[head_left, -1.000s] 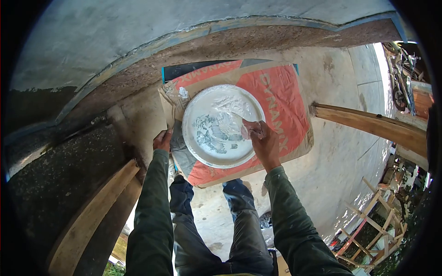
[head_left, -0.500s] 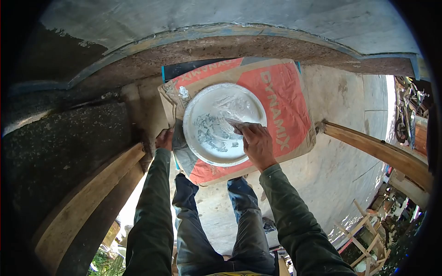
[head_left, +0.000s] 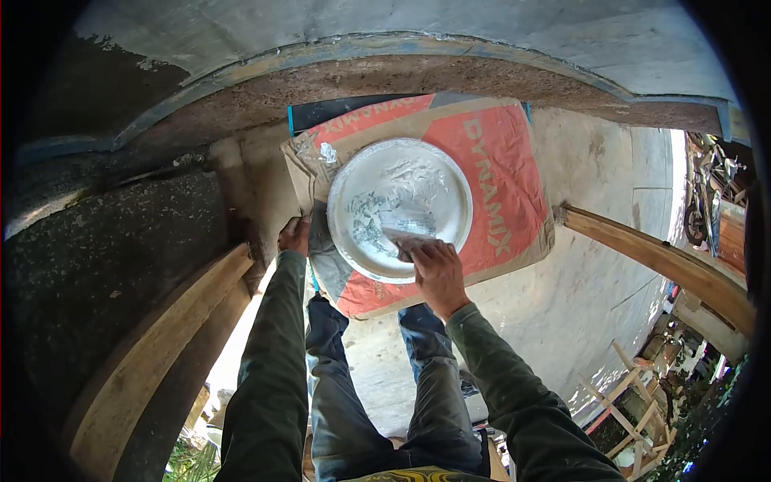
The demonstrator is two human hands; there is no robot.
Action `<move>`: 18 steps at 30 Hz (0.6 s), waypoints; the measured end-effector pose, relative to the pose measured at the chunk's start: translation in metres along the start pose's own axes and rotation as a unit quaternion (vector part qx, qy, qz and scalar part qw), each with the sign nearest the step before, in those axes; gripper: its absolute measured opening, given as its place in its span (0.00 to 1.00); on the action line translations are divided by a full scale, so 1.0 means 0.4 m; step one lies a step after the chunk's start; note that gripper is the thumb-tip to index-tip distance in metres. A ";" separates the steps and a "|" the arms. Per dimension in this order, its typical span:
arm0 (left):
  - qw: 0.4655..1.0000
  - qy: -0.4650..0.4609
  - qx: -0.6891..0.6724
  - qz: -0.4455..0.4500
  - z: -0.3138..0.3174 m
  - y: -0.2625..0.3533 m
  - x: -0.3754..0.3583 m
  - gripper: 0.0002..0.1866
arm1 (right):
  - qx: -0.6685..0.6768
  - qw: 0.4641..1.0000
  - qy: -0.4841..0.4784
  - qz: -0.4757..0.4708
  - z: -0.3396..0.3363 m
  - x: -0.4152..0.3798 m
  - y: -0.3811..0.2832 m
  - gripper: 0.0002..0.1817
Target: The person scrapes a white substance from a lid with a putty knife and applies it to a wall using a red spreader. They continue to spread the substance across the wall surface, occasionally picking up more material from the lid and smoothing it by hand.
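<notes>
A round, shallow white tray (head_left: pixel 337 245) holds smeared white paste (head_left: pixel 411 173), with grey bare patches on its left side. My right hand (head_left: pixel 440 273) is closed around a flat scraper (head_left: pixel 401 241), whose edge touches the paste in the lower middle of the tray. Under the tray lies a red and brown paper cement bag (head_left: pixel 514 189) marked DYNAMIX, spread over a low support with blue edges. At the bag's left edge, my left hand (head_left: pixel 295 234) is closed on the covered rim; its fingertips are partly hidden.
Beyond the bag stands a grey wall (head_left: pixel 385 20) with a rough brown base. Wooden beams lean at the left (head_left: pixel 161 345) and right (head_left: pixel 650 257). A dark slab (head_left: pixel 120 241) lies at the left, and a wooden frame (head_left: pixel 642 418) stands at the lower right.
My right hand has drawn the scraper down and slightly left through the paste, leaving a streaked patch. My left hand stays at the bag's edge. The whole view has shifted slightly.
</notes>
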State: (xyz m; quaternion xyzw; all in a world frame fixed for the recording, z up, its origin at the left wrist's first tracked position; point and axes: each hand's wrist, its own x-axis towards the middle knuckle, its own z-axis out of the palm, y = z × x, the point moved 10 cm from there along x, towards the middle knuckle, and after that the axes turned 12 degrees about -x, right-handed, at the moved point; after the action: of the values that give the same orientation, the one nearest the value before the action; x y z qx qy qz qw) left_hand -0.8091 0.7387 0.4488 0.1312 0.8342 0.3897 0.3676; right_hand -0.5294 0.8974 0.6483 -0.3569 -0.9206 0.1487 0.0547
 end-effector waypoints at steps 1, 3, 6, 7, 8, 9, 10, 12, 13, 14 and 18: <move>1.000 0.003 0.002 -0.004 0.001 -0.004 -0.002 0.24 | 0.011 1.000 0.023 0.011 -0.023 0.019 0.022 0.22; 1.000 -0.008 -0.003 0.008 0.003 -0.002 0.000 0.24 | -0.007 0.998 0.053 0.035 -0.030 0.063 0.079 0.21; 1.000 -0.012 -0.018 0.018 0.011 -0.002 0.008 0.23 | -0.037 0.998 0.048 0.034 0.011 0.079 0.090 0.21; 1.000 -0.006 -0.026 0.012 0.008 -0.004 0.004 0.24 | -0.043 0.998 0.030 0.025 0.032 0.078 0.079 0.21; 1.000 -0.005 -0.026 0.010 0.010 -0.002 0.000 0.24 | -0.042 0.998 0.029 0.024 0.044 0.063 0.070 0.21; 1.000 0.002 -0.019 0.009 0.009 0.003 -0.003 0.24 | -0.039 0.999 0.023 0.013 0.049 0.044 0.047 0.20; 1.000 0.007 -0.012 0.008 0.007 0.011 -0.005 0.24 | -0.037 0.999 0.019 0.002 0.051 0.026 0.029 0.19; 1.000 0.005 -0.004 0.014 0.006 0.008 0.001 0.24 | -0.033 0.999 0.003 -0.005 0.040 0.011 0.032 0.19; 1.000 0.003 0.004 0.019 0.006 0.002 0.006 0.24 | -0.019 1.000 0.017 0.008 0.024 0.019 0.050 0.20; 1.000 0.003 0.003 0.019 0.007 -0.009 0.011 0.24 | -0.004 0.999 0.029 0.023 0.009 0.027 0.071 0.21; 1.000 0.006 0.021 -0.014 0.002 -0.054 0.029 0.24 | 0.013 0.990 0.083 0.117 -0.060 0.124 0.162 0.19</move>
State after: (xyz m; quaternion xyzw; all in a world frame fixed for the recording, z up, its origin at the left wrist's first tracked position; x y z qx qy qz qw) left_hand -0.8150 0.7307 0.4263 0.1249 0.8463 0.3675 0.3648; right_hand -0.5195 0.9818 0.6505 -0.4727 -0.8628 0.1355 0.1177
